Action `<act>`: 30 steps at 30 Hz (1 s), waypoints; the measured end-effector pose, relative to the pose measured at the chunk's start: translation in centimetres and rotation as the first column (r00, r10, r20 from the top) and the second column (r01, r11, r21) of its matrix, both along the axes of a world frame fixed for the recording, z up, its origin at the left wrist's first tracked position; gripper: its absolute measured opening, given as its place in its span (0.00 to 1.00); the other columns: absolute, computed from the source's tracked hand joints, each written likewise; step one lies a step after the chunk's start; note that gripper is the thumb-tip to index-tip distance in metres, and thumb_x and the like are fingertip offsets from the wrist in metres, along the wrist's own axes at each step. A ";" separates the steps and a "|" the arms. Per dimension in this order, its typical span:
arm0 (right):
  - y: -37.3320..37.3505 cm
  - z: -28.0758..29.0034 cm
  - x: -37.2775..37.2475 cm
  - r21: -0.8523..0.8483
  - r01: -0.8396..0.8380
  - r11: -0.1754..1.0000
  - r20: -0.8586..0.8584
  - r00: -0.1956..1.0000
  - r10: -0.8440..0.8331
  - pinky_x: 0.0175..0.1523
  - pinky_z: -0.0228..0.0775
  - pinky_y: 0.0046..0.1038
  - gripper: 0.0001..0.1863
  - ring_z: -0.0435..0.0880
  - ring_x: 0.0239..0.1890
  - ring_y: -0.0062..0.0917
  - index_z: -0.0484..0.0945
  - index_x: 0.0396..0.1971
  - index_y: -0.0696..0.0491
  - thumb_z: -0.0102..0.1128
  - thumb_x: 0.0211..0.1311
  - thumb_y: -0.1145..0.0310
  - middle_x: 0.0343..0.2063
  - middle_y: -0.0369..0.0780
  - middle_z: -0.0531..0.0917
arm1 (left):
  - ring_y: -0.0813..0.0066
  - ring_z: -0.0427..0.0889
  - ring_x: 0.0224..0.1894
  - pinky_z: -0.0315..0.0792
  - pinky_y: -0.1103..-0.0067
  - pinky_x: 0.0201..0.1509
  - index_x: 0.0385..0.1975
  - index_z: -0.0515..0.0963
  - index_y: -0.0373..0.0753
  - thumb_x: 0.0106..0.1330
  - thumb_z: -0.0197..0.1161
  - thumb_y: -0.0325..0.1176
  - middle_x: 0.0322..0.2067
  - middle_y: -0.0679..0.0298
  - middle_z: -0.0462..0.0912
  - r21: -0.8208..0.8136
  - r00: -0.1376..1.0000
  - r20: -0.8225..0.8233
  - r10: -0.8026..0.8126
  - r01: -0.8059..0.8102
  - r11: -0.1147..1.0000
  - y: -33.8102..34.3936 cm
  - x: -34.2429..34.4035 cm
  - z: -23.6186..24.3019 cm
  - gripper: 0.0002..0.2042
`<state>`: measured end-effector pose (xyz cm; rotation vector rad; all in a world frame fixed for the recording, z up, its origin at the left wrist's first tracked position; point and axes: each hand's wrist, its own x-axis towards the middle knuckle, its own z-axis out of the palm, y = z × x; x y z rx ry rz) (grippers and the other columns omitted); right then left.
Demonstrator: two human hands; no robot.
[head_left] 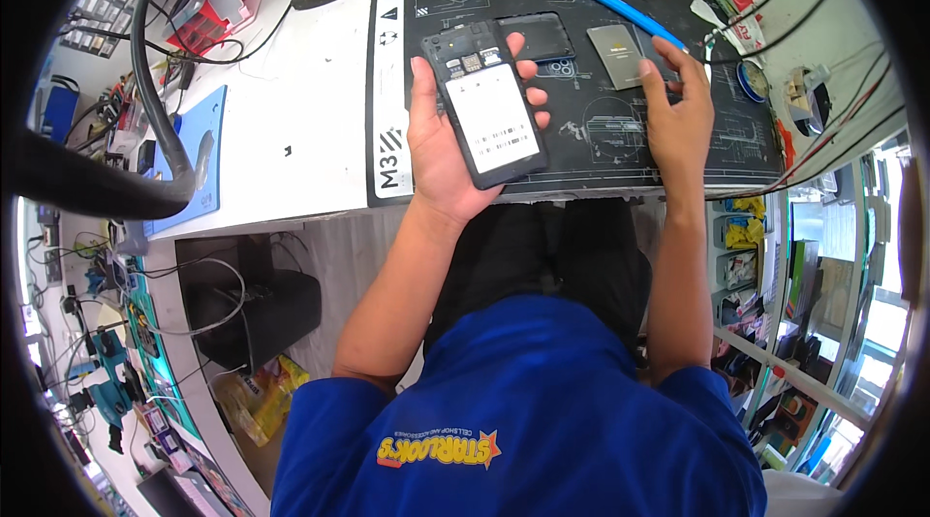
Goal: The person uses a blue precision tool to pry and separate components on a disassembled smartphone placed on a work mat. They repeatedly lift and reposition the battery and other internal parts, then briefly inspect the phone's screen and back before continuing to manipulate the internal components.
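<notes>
Across the palm of my left hand (pixel 448 158) lies a black smartphone (pixel 484 95) without its back cover. My thumb presses one side and my fingertips wrap the other. Inside the phone sits a white-labelled battery (pixel 492 120), with card slots above it. A dark phone back cover (pixel 542 37) lies on the black work mat (pixel 601 163) just beyond the phone. My right hand (pixel 681 110) hovers over the mat with fingers apart, holding nothing. Beside its thumb is a grey flat phone battery (pixel 616 57); whether they touch, I cannot tell.
A long blue strip-shaped tool (pixel 630 15) lies behind the grey battery. At the right edge are a small round tin (pixel 752 81) and hanging cables. A blue mat (pixel 199 163) and a thick black flexible arm (pixel 150 62) occupy the left.
</notes>
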<state>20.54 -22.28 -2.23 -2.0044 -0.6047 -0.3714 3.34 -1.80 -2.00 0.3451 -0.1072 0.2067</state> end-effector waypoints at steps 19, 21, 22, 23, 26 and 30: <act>0.0 0.3 -0.7 0.188 -0.100 0.977 -0.235 0.961 0.143 0.54 0.76 0.22 0.13 0.86 0.46 0.15 0.92 0.52 0.56 0.70 0.82 0.63 0.44 0.34 0.93 | 0.59 0.87 0.56 0.84 0.63 0.63 0.85 0.59 0.32 0.80 0.45 0.77 0.60 0.52 0.83 0.046 0.998 0.019 0.064 -0.065 0.997 -0.5 -0.3 -0.1 0.52; 0.0 0.3 -0.7 0.195 -0.096 0.976 -0.239 0.961 0.142 0.50 0.74 0.19 0.12 0.83 0.42 0.12 0.92 0.52 0.56 0.70 0.82 0.63 0.42 0.32 0.92 | 0.59 0.88 0.56 0.86 0.64 0.62 0.84 0.59 0.32 0.77 0.54 0.76 0.59 0.52 0.83 0.081 0.996 0.007 0.087 -0.087 0.993 -0.5 -0.2 -0.3 0.53; 0.0 0.3 -0.6 0.197 -0.100 0.975 -0.242 0.959 0.147 0.50 0.73 0.19 0.12 0.83 0.41 0.12 0.92 0.52 0.56 0.70 0.82 0.63 0.41 0.32 0.92 | 0.59 0.88 0.56 0.86 0.65 0.62 0.84 0.59 0.32 0.76 0.55 0.75 0.59 0.52 0.83 0.087 0.996 0.020 0.088 -0.089 0.992 -0.5 -0.1 -0.4 0.53; 0.0 0.3 -0.6 0.199 -0.106 0.974 -0.245 0.957 0.154 0.49 0.72 0.19 0.12 0.82 0.41 0.11 0.92 0.52 0.56 0.70 0.82 0.63 0.40 0.32 0.92 | 0.60 0.88 0.56 0.86 0.65 0.62 0.84 0.60 0.32 0.76 0.57 0.75 0.59 0.52 0.83 0.093 0.995 0.026 0.093 -0.095 0.991 -0.5 -0.1 -0.4 0.53; 0.1 0.4 -0.6 0.195 -0.114 0.974 -0.253 0.954 0.162 0.45 0.70 0.18 0.13 0.79 0.38 0.10 0.92 0.52 0.56 0.69 0.82 0.63 0.38 0.31 0.91 | 0.66 0.88 0.53 0.86 0.70 0.59 0.83 0.61 0.33 0.73 0.65 0.72 0.56 0.56 0.84 0.212 0.984 -0.012 0.178 -0.171 0.962 -0.7 -0.2 -0.1 0.53; 0.1 0.4 -0.9 0.206 -0.160 0.966 -0.259 0.943 0.211 0.43 0.71 0.18 0.13 0.78 0.36 0.10 0.91 0.52 0.56 0.68 0.83 0.62 0.38 0.32 0.91 | 0.75 0.83 0.49 0.80 0.77 0.55 0.84 0.63 0.34 0.71 0.70 0.69 0.54 0.63 0.82 0.360 0.954 0.012 0.299 -0.284 0.889 -1.3 -0.5 0.7 0.52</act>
